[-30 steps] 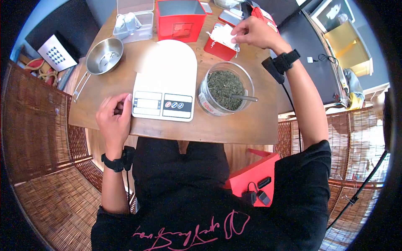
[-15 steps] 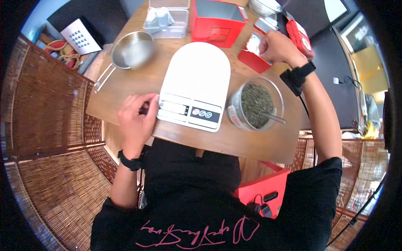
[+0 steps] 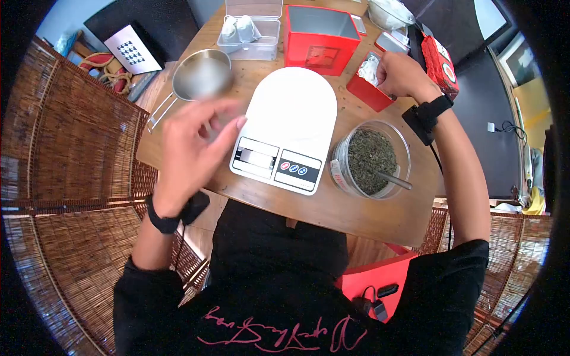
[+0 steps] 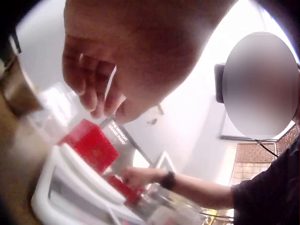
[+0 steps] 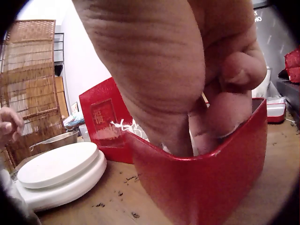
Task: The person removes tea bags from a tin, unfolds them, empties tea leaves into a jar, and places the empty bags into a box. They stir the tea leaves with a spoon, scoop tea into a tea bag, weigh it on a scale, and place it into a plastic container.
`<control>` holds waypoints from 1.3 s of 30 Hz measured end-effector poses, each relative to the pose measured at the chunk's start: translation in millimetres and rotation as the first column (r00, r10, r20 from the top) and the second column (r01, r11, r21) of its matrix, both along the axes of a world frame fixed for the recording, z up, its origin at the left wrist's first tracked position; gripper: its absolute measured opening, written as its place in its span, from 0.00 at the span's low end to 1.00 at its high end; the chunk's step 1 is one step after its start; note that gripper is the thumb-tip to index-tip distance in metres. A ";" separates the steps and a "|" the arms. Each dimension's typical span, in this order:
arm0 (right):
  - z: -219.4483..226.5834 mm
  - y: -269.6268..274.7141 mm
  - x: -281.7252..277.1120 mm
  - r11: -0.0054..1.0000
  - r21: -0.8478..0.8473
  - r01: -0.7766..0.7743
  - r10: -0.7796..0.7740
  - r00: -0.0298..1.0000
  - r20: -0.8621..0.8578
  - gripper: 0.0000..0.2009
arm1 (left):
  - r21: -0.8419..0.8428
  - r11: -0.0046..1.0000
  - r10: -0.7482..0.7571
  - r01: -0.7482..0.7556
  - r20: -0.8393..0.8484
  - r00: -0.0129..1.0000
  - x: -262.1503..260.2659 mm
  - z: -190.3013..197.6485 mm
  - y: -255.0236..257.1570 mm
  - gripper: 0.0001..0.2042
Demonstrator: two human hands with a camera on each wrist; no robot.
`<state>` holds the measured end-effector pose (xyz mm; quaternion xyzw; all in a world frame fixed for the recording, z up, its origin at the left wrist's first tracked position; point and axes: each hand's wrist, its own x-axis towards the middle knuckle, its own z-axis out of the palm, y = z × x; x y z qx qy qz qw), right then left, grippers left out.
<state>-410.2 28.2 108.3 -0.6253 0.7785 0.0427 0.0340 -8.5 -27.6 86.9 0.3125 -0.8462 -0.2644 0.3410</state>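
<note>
Now right hand [image 3: 407, 76] dips into small red box [image 3: 367, 91], hold unclear; left hand [image 3: 193, 145] open.

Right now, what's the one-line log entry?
right hand: fingers inside small red box | left hand: open beside white scale | spoon: in dried leaves

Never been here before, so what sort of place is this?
Probably a tea-packing corner at home: a kitchen scale, a tub of dried leaves and white pouches in a clear box.
</note>
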 end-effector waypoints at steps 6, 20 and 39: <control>-1.7 -8.2 4.1 0.999 0.032 0.011 -0.009 0.997 -0.072 0.09 | -0.291 0.952 -0.069 0.088 0.077 0.995 -35.1 37.2 -80.6 0.16; 12.5 -24.1 27.7 0.963 0.231 0.140 -0.125 0.989 -0.078 0.16 | -0.498 0.867 0.268 -0.015 0.441 0.856 -108.7 4.9 -199.1 0.10; 20.2 -21.9 33.4 0.954 0.289 0.080 -0.031 0.985 -0.172 0.28 | -0.222 0.965 -0.123 0.140 0.092 0.988 -97.5 56.1 -120.9 0.10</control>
